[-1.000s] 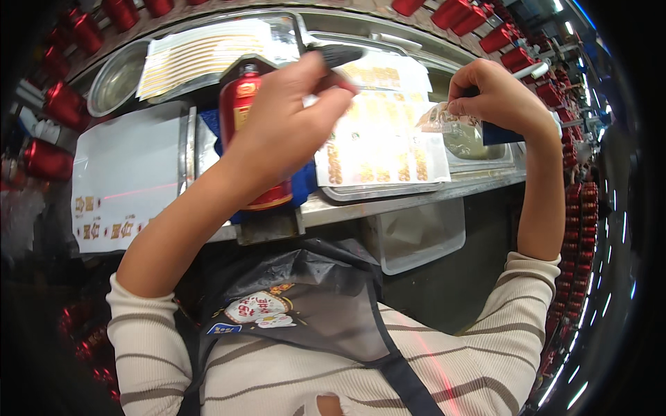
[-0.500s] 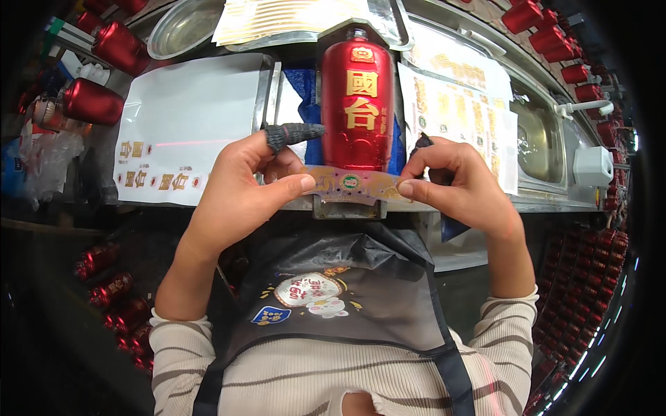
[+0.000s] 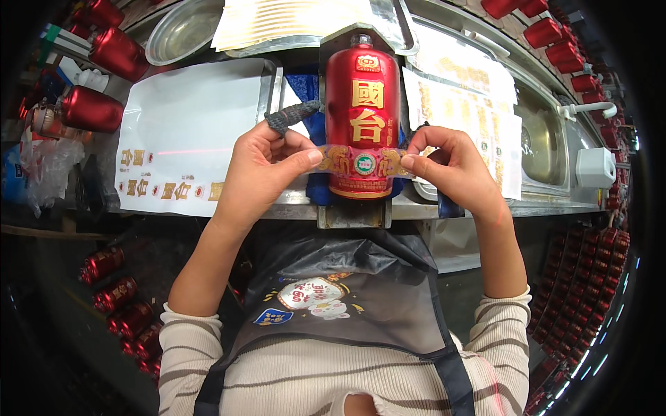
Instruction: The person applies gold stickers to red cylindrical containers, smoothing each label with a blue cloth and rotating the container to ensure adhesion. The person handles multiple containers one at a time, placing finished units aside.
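Observation:
A glossy red bottle [image 3: 366, 76] with raised gold characters lies on its back in a metal cradle [image 3: 354, 216], neck pointing away from me. Stretched across its lower part is a clear decal strip [image 3: 364, 162] with gold ornament and a green-and-white round emblem. My left hand [image 3: 267, 166] pinches the strip's left end between thumb and finger; a dark finger cot covers its index finger. At the other end, my right hand [image 3: 454, 166] pinches the strip the same way. Whether the strip touches the bottle all along, I cannot tell.
To the left lies a white decal sheet [image 3: 187, 104] with gold characters along its near edge. More gold decal sheets [image 3: 472, 118] are on the right, beside a sink [image 3: 544, 149]. A metal bowl [image 3: 182, 35] stands far left. Red bottles [image 3: 94, 109] surround the bench.
Both hands have moved the strip away from me, from below the bottle's base up over its lower front. The strip now overlies the red surface.

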`<state>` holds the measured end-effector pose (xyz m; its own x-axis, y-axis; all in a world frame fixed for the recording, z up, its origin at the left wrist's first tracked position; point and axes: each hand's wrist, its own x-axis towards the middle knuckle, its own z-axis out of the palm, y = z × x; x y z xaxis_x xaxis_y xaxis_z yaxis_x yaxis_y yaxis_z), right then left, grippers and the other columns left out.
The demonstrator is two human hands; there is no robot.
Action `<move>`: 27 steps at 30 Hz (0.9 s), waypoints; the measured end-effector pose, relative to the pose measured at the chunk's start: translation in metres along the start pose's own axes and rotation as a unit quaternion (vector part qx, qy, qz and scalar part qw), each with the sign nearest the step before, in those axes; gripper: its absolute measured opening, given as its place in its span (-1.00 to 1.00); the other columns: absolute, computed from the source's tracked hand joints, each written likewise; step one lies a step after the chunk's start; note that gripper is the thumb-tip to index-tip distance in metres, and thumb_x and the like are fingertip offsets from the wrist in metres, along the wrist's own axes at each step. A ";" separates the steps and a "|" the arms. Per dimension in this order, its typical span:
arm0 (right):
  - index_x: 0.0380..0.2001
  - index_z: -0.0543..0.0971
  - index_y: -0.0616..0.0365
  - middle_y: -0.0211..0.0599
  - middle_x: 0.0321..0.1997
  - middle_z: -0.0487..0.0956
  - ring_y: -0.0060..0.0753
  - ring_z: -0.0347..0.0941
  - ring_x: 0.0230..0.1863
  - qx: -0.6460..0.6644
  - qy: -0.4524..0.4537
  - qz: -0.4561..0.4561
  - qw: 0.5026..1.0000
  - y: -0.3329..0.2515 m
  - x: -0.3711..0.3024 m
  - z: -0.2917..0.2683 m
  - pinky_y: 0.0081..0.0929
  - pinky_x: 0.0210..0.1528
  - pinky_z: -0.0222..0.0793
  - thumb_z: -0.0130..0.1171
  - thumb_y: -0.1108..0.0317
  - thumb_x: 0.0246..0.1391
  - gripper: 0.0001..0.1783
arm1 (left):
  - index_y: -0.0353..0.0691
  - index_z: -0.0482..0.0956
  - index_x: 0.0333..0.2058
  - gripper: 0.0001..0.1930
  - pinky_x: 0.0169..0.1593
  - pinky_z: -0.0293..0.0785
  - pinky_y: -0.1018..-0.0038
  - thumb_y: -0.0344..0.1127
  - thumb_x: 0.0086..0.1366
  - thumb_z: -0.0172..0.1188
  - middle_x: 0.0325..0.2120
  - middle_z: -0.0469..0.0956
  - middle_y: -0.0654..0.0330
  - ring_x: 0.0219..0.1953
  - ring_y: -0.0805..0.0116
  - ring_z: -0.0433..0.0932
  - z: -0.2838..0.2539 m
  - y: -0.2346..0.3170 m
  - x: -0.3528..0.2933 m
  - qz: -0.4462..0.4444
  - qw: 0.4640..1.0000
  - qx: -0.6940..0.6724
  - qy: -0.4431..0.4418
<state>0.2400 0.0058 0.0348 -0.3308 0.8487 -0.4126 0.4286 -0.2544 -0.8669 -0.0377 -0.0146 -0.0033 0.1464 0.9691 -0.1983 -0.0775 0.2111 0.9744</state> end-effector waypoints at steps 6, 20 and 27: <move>-0.42 0.55 0.23 -0.63 -0.55 0.46 -0.90 0.24 -0.57 -0.011 0.005 -0.016 1.000 0.005 0.005 0.002 -0.77 -0.55 0.09 0.31 0.34 0.11 -0.81 | -0.27 0.58 -0.28 -0.85 -0.23 0.50 0.64 -0.49 0.18 0.35 -0.43 0.63 0.29 -0.38 0.62 0.56 0.002 -0.001 0.002 -0.005 1.000 -0.008 -0.008; -0.39 0.54 0.22 -0.60 -0.45 0.50 -0.92 0.28 -0.48 -0.006 -0.002 -0.012 1.000 0.003 0.007 0.003 -0.83 -0.47 0.15 0.30 0.39 0.13 -0.84 | -0.27 0.56 -0.35 -0.87 -0.27 0.51 0.64 -0.45 0.19 0.36 -0.45 0.62 0.27 -0.40 0.60 0.57 0.004 -0.004 0.005 -0.008 1.000 0.017 -0.008; -0.37 0.55 0.22 -0.55 -0.46 0.56 -0.90 0.31 -0.51 0.014 -0.005 -0.022 1.000 0.010 0.011 0.002 -0.81 -0.47 0.19 0.30 0.36 0.12 -0.83 | -0.29 0.56 -0.32 -0.83 -0.27 0.50 0.64 -0.39 0.18 0.38 -0.45 0.62 0.29 -0.42 0.60 0.54 0.006 -0.004 0.006 -0.013 1.000 0.015 -0.009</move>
<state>0.2394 0.0113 0.0209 -0.3582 0.8547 -0.3758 0.3891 -0.2293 -0.8922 -0.0308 -0.0103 -0.0081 0.1649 0.9611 -0.2216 -0.0440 0.2316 0.9718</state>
